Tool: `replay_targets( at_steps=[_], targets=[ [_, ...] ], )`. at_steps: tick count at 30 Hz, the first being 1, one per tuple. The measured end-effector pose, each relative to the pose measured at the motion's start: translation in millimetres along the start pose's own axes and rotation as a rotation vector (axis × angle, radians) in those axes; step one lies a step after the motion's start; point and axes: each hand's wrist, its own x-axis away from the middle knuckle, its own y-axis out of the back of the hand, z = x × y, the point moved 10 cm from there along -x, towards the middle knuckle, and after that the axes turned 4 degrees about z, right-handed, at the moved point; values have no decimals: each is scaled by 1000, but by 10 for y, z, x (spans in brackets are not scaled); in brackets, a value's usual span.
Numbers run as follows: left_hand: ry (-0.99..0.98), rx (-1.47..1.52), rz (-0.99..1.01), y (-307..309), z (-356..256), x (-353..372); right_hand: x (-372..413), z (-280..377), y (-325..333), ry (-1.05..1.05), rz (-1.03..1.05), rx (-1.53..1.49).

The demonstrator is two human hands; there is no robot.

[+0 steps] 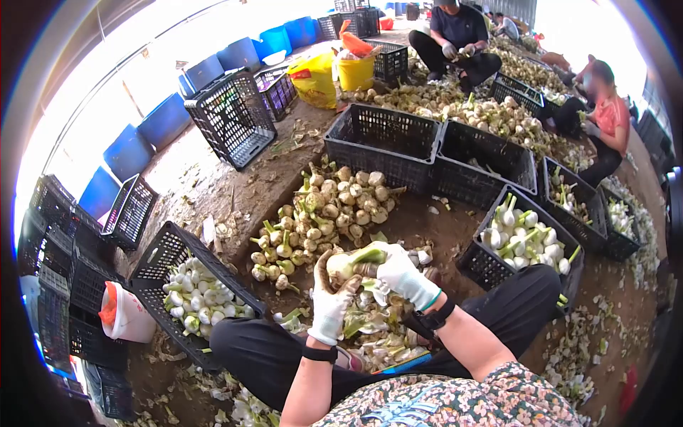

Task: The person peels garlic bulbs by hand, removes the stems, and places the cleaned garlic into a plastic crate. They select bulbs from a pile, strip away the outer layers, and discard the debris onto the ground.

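Both my hands wear white gloves, and the left one is stained brown at the fingers. A garlic bulb (343, 266) with a thick green stem sits between them above my lap. My left hand (330, 302) is closed around the bulb's left side. The fingers of my right hand (407, 276) are wrapped over the stem end; whether they also hold a tool is hidden. Beneath my hands lies a heap of peeled garlic skins (377, 324). Just beyond them, unpeeled garlic bulbs (331, 203) with brown roots are piled on the ground.
A black crate of cleaned garlic (573, 249) stands at my right knee, another crate (160, 267) at my left. More black crates (384, 149) line the far side. Two people (455, 35) sit by a large garlic heap. A white bucket (131, 324) stands far left.
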Motion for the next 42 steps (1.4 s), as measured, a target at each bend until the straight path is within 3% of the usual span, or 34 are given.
replay_targets(
  at_steps=[1,2,3,5,7,8,11,12,13,15,16,17,19,21,23,25,28,31,33,35,37,38,42],
  targets=[
    [-59,-202,4,-48,-114,-17,25,23,22,29,-41,13],
    [17,-24,42,-68,-122,-7,46,-67,89,-39,-44,-164],
    [260,127,93,-83,-26,43,45,-143,130,-109,-84,-269],
    [303,202,109,-82,12,8,106,-171,137,-151,-96,-352],
    [105,-6,7,8,-31,-14,108,-95,105,-112,-101,-241],
    [20,-295,1,-30,-123,-32,98,-42,108,-71,-104,-124],
    [33,42,84,-63,-58,-41,91,-190,186,-122,-128,-241],
    [13,97,131,-133,-118,-34,95,-369,373,-52,-225,-403],
    [78,122,153,-99,-21,-29,150,-481,410,-182,-302,-662],
    [141,211,166,-77,25,16,195,-856,729,-282,-554,-615],
    [138,212,160,-48,-5,33,69,-657,802,-254,-420,-90],
    [156,206,149,-24,-14,49,-43,-704,731,-421,-169,365],
    [183,208,132,24,61,58,112,-292,636,-51,-281,977],
    [38,-122,113,91,37,-3,55,280,217,50,-92,713],
    [91,-130,120,62,56,10,4,488,-177,167,184,766],
    [63,-279,119,34,26,5,2,694,-322,188,164,932],
    [-26,-372,174,38,37,-10,-60,532,-572,148,382,1372],
    [-52,-464,200,10,-5,36,-57,525,-685,206,437,1413],
    [-45,-392,235,-5,0,43,-149,433,-562,161,361,1274],
    [82,-128,112,4,-140,55,-200,294,-429,119,285,1135],
    [0,-67,-23,176,-134,8,-229,298,-142,29,-3,848],
    [-44,-140,-78,273,-151,16,-191,103,-65,-210,-26,609],
    [-11,48,-137,406,30,50,-121,8,-118,-270,-32,501]
  ],
)
